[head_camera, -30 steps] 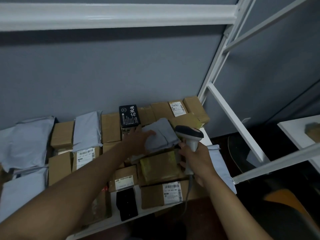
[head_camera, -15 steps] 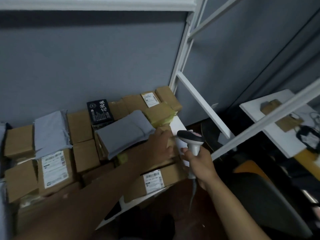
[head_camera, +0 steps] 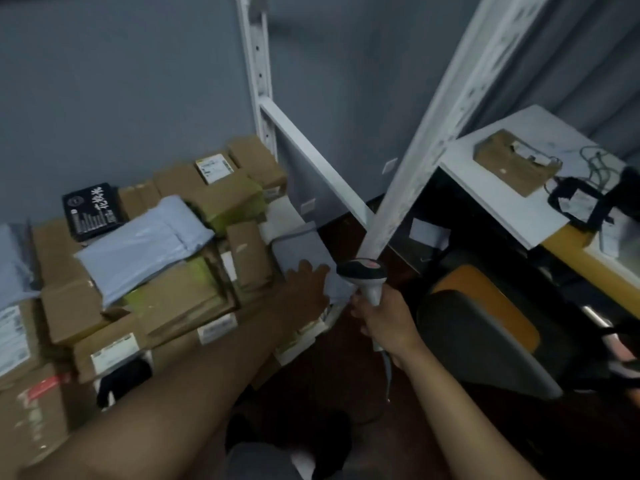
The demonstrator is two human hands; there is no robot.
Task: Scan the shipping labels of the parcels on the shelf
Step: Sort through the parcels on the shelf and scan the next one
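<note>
Cardboard parcels and grey mailer bags crowd the white shelf; some show white shipping labels. A large grey mailer lies on top of the boxes. At the shelf's right end lies a smaller grey mailer, and my left hand rests on its near edge with fingers laid over it. My right hand grips the handle of a white barcode scanner, whose dark head sits just right of that mailer. The mailer's label is not visible.
A black box with white lettering stands at the back. White shelf uprights and a diagonal brace frame the right end. To the right are a white table with a cardboard piece and cables, and a dark chair.
The view swung right. My left hand moved from the large grey mailer to the small one at the shelf's right end. The scanner followed to the right.
</note>
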